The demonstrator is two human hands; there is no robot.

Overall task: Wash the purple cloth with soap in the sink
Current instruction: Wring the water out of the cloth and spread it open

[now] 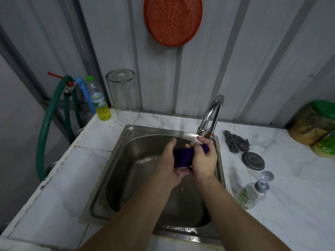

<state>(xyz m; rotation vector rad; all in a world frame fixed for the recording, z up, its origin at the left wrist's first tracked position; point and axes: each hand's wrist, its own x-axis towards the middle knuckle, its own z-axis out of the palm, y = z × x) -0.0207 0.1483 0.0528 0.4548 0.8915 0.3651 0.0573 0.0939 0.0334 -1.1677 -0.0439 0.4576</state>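
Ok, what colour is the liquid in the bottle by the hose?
Yellow, in the bottle with a green cap; the head view, the only one, shows it.

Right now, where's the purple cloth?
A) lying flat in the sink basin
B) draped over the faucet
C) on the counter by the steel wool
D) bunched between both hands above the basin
D: the purple cloth is bunched up and gripped by the left hand and right hand, held over the sink just in front of the faucet.
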